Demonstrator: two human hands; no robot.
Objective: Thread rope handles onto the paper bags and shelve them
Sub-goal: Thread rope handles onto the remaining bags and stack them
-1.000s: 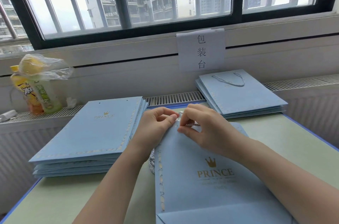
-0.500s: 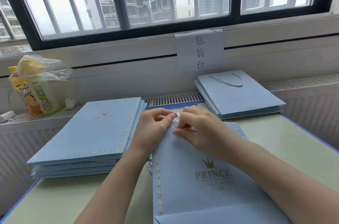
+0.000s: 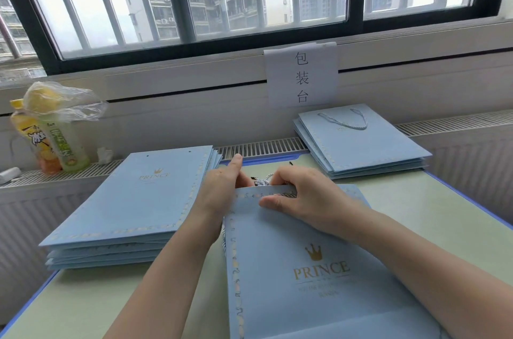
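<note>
Bag (image 3: 305,269) flat, long axis near-far, mouth far. Both hands (image 3: 222,194) (image 3: 308,200) pinching its top edge by the rope (image 3: 262,181).

Your left hand (image 3: 222,189) sits at about 11 o'clock from your right hand (image 3: 302,194), almost touching it. Your left forefinger points straight up toward 12 o'clock, the other fingers folded down out of sight. Your right grip is curled, thumb stretched toward 9 o'clock. Both bare forearms run in from 6 and 4 o'clock.
</note>
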